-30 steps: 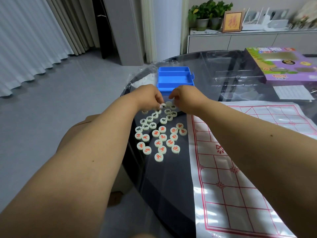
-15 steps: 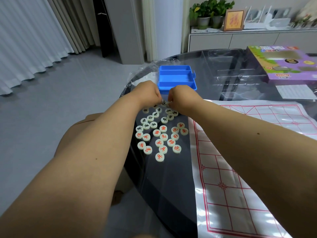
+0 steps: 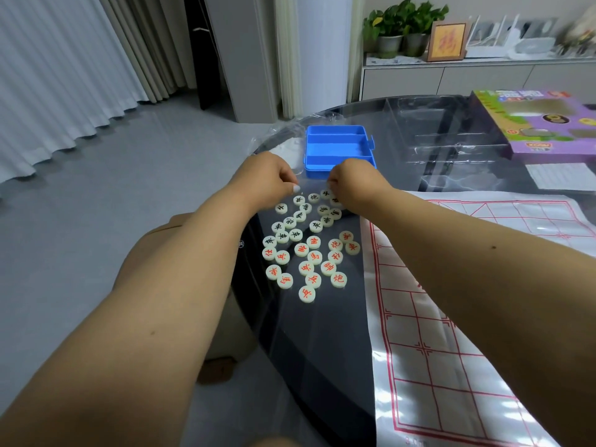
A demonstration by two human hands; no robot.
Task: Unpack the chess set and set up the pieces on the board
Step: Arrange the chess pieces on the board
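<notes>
Several round cream chess pieces lie loose on the dark glass table: the black-lettered pieces (image 3: 300, 216) at the far end, the red-lettered pieces (image 3: 314, 257) nearer me. My left hand (image 3: 269, 179) hovers curled at the cluster's far left with nothing visible in it. At the far right of the cluster, my right hand (image 3: 354, 180) is curled with its fingertips down on black-lettered pieces; its grip is hidden. The open blue box (image 3: 338, 146) sits empty just beyond both hands. To the right lies the red-lined board sheet (image 3: 451, 317) with no pieces on it.
A purple game box (image 3: 532, 124), a clear plastic tray (image 3: 451, 137) and a white paper (image 3: 561, 175) lie at the table's far right. The table's curved edge (image 3: 254, 285) runs just left of the pieces. A tan stool (image 3: 151, 243) stands below it.
My hands, close together over the far pieces before, have drawn apart, the left one to the left. The pieces look unmoved.
</notes>
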